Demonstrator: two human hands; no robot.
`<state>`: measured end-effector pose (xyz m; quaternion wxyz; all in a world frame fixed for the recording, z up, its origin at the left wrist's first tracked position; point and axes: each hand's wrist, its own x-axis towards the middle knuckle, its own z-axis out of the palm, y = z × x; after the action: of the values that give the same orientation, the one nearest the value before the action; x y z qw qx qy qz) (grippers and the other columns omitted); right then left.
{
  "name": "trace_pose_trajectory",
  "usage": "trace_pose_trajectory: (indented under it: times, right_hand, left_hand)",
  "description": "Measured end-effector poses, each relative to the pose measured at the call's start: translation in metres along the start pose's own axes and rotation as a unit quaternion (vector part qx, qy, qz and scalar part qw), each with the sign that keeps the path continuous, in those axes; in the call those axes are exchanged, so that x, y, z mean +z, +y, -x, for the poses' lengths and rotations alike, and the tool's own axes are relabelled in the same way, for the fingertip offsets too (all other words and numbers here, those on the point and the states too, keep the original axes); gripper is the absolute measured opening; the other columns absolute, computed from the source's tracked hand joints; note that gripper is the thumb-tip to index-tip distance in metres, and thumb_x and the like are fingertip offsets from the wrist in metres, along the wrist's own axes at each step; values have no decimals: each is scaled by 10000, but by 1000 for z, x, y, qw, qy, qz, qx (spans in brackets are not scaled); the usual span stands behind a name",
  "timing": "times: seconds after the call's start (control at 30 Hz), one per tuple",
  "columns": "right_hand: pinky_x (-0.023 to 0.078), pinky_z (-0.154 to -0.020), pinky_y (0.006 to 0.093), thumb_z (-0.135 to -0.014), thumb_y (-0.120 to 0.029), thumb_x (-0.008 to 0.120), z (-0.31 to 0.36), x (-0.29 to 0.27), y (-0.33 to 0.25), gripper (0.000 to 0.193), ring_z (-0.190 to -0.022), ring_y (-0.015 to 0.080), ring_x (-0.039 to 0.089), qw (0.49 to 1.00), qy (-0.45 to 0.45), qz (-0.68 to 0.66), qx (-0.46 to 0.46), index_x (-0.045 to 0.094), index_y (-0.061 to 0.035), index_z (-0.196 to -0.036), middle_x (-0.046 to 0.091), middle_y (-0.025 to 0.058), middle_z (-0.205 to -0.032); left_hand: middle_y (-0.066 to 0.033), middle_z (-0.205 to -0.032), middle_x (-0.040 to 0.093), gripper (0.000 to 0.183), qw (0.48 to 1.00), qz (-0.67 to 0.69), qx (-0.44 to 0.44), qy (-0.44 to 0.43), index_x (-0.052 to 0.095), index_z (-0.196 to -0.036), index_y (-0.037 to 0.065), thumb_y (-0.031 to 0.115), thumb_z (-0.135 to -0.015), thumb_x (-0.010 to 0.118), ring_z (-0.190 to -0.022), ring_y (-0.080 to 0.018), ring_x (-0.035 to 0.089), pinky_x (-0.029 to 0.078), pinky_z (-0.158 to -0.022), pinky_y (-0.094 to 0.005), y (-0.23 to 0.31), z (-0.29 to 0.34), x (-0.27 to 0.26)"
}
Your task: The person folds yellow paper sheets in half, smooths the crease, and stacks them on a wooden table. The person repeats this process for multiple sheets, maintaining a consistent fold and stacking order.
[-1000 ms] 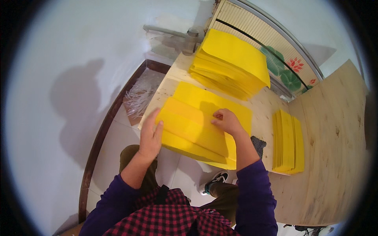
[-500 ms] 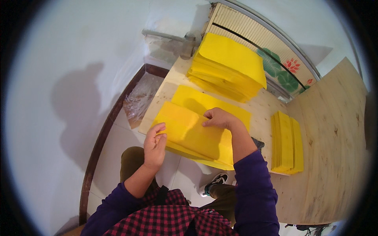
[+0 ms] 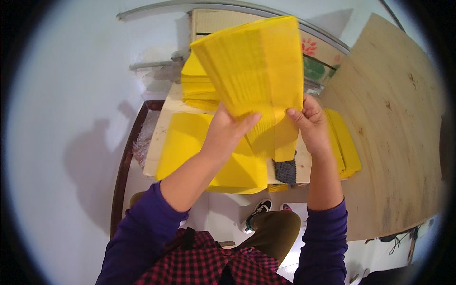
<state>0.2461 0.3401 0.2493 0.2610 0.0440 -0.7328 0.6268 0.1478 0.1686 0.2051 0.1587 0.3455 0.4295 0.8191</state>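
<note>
A thick bundle of folded yellow sheets [image 3: 251, 71], cloth-like with many edges fanned out, is raised above the table between my two hands. My left hand [image 3: 228, 130] grips its lower left side, thumb across the front and the other fingers mostly hidden behind. On the right side my right hand [image 3: 311, 123] holds the edge between thumb and curled fingers. Below the bundle, a larger yellow sheet or pile [image 3: 190, 147] lies on the wooden tabletop [image 3: 154, 154]; the bundle and my left arm cover part of it.
Behind stands a tall yellow stack [image 3: 195, 80], partly hidden. Another yellow stack [image 3: 349, 147] is at the right, beside a large wooden board [image 3: 389, 128]. A dark grey cloth [image 3: 286, 172] hangs at the table's front edge. Clear plastic [image 3: 141, 142] lies at the left by the wall.
Earlier my left hand was open beside the folded yellow sheet and my right hand rested on it. Now both hands hold a raised yellow bundle. The view has shifted.
</note>
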Motion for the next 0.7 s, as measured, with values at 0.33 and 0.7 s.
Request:
trace_pose_trajectory:
  times: [0.33,0.7]
  right_hand:
    - [487,-792,230,-930,-54,592,-20,-114,58,202,-889,81,601,981,181,-37,-57,579,-11,-1127,650,23,-1011]
    - [466,-866,267,-923,-37,584,-8,-168,202,282,-978,124,596,961,230,-17,152,583,-12,-1203,652,35,-1093]
  left_hand:
    - [-42,-1158,627,354,988,17,-63,-143,584,-1206,27,142,-885,680,-1065,-153,561,428,-949,-318,-78,-126,85]
    - [-52,-1150,638,405,951,-106,-233,-173,595,-1202,22,150,-839,721,-1040,-167,584,440,-923,-311,-236,-153,57]
